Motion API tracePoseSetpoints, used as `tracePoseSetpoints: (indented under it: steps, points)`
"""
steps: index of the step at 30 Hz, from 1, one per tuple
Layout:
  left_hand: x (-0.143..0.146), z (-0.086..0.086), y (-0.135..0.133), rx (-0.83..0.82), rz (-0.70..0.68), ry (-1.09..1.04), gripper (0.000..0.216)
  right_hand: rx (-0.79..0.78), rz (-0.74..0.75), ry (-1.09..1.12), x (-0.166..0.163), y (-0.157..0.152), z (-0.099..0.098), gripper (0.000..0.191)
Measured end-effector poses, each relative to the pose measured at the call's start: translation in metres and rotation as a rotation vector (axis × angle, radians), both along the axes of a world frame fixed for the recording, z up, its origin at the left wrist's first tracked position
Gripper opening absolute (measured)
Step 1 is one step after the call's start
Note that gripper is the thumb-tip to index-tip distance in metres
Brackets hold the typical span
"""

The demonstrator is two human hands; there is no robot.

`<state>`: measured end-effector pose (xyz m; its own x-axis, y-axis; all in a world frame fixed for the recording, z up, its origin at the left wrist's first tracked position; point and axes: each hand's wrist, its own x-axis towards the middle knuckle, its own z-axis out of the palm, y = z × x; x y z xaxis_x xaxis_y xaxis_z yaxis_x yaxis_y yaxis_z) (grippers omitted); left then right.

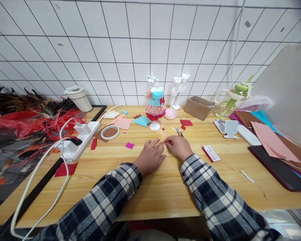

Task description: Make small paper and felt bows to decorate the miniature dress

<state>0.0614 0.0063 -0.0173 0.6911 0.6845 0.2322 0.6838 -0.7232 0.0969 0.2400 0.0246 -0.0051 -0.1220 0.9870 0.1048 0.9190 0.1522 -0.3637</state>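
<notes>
My left hand [152, 154] rests on the wooden table [140, 187] with its fingers curled down and its tips touching my right hand. My right hand [178, 146] is closed, and the tips of small scissors [180, 132] stick out past its knuckles. Something tiny is pinched between the fingertips of both hands; I cannot make it out. Behind the hands stands a small mannequin [155, 104] in a blue and pink dress with a red fringe, on a round white base. Scraps of pink, blue and red felt lie around it.
A white power strip [77, 140] with a cable lies at the left, beside red feathers and a plastic bag [27, 124]. A tape ring [110, 132], a pink bowl [170, 113], a cardboard box [198, 107], bare white mannequins [180, 87], a green-lidded jug [230, 100] and felt sheets [273, 137] lie around.
</notes>
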Motion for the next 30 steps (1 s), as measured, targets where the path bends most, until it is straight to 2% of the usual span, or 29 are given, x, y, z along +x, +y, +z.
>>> tracePoseSetpoints:
  steps: [4, 9, 15, 19, 24, 27, 30]
  points:
    - [-0.001, -0.001, -0.001, -0.005, 0.017, 0.014, 0.04, -0.011, 0.006, -0.015, 0.002, 0.001, 0.0, 0.019]
    - [-0.001, 0.002, -0.005, 0.015, 0.019, 0.046, 0.035, -0.008, -0.094, -0.071, 0.009, 0.0, 0.003, 0.023]
    - [-0.004, -0.003, -0.004, -0.003, 0.03, 0.024, 0.042, 0.023, 0.064, -0.054, 0.002, -0.004, 0.007, 0.029]
    - [-0.006, -0.003, -0.003, -0.015, 0.046, 0.0, 0.049, 0.099, 0.004, 0.03, 0.0, -0.012, 0.01, 0.031]
    - [-0.009, 0.006, -0.004, -0.018, 0.007, -0.031, 0.032, 0.293, 0.0, 0.199, 0.008, -0.056, 0.01, 0.028]
    - [-0.014, 0.013, -0.005, -0.019, 0.013, -0.076, 0.025, 0.377, -0.06, 0.124, 0.037, -0.1, 0.001, 0.027]
    - [-0.016, 0.016, -0.008, -0.029, 0.016, -0.113, 0.025, 0.342, -0.38, -0.034, 0.099, -0.147, -0.014, 0.034]
